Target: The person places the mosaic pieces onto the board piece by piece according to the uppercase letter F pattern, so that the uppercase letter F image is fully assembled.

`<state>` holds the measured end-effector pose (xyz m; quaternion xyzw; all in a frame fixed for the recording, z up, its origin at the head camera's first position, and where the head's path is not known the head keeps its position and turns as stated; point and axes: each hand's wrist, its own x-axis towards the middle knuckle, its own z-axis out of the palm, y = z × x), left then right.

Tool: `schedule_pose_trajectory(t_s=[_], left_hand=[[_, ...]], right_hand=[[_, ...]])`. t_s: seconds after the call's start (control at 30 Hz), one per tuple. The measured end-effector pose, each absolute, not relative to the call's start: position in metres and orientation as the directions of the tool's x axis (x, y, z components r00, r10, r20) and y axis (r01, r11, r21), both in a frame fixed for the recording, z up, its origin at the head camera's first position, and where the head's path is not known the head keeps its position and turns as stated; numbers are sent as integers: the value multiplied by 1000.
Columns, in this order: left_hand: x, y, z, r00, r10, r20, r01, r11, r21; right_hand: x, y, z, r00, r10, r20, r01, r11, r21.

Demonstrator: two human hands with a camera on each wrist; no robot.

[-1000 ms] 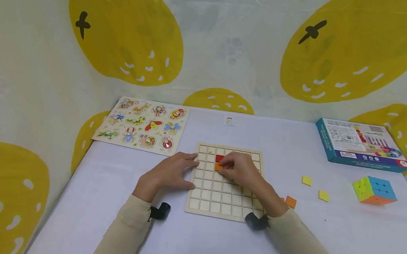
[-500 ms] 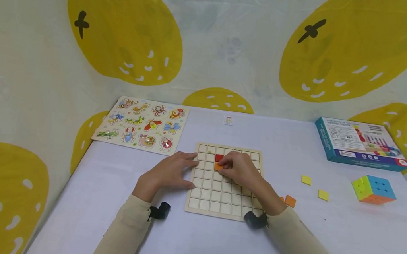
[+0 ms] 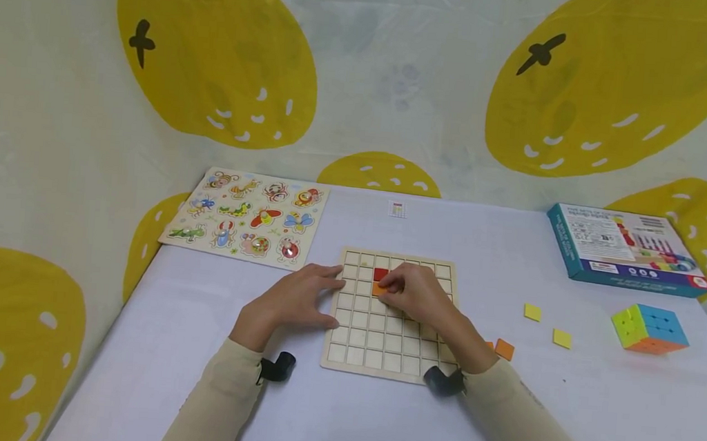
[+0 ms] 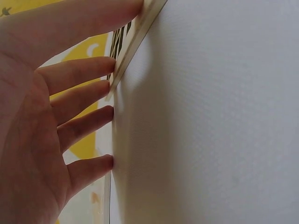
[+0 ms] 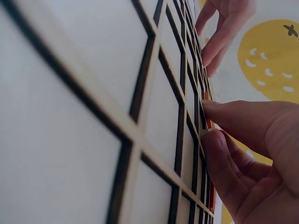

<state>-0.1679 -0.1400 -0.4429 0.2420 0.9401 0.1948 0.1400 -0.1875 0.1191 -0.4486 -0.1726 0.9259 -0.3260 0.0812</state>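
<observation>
A square wooden grid board (image 3: 372, 374) lies on the white-covered table. My left hand (image 3: 292, 307) spreads its fingers along the board's left side, thumb and fingertips right at its edge; the left wrist view shows these fingers (image 4: 79, 95) nearly straight. Over the upper middle of the grid, my right hand (image 3: 420, 293) pinches an orange square tile (image 3: 378, 289) between thumb and curled fingers. Directly above that tile, a red tile (image 3: 380, 274) sits in a cell. From the right wrist, the orange tile (image 5: 209, 123) shows as a thin strip by the fingertips, partly hidden.
Loose orange tiles (image 3: 505, 349) lie beside my right forearm, one partly covered. Further right are two yellow tiles (image 3: 532, 312) and a puzzle cube (image 3: 658, 330). A flat box (image 3: 625, 249) is at back right, an insect puzzle board (image 3: 248, 216) at back left, and a small printed card (image 3: 397, 209) behind the grid.
</observation>
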Motion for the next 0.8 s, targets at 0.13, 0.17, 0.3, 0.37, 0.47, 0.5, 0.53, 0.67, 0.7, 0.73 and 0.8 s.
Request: schedule_pose_trajectory(t_s=[0.13,0.17,0.3,0.37,0.47,0.5,0.53,0.67,0.7,0.73,0.8], left_hand=[[-168,-141,-444,-841,515,-167,405,803,437],[-168,-141,-444,-840,517,-164,409,802,435],[-168,-142,-445,-839,522,-157,421,803,421],[-168,-141,-444,-837,524,-156,425,804,416],[-168,-141,-444,-838,523,-159,422,804,418],[-168,-142,-444,-838,522,-160,422,804,418],[-168,-142,-444,-838,522,-160,421,805,419],[-168,-142,-443,-838,522,-158,420,802,425],[-168,-142,-443,-838,522,-158,420,802,426],[-168,-142,-443,-838,522,-159,419,802,425],[-167,-141,-442,-840,519,-160,415,803,428]], right_hand=[[-185,124,-446,-933,-356,-56,-233,714,-660],[-183,126,-445,-934,-353,-54,-227,704,-673],[-180,141,-439,-935,-354,-1,-256,678,-689],[-178,152,-436,-936,-352,20,-270,677,-685],[-174,170,-432,-947,-321,10,-247,710,-659],[-172,176,-430,-951,-308,1,-234,719,-654],[-170,182,-429,-955,-295,-10,-219,731,-646],[-161,209,-423,-967,-254,-27,-185,766,-616],[-159,215,-421,-969,-246,-30,-177,774,-608],[-156,222,-420,-971,-236,-38,-167,781,-602],[-150,235,-418,-975,-213,-58,-140,798,-586]])
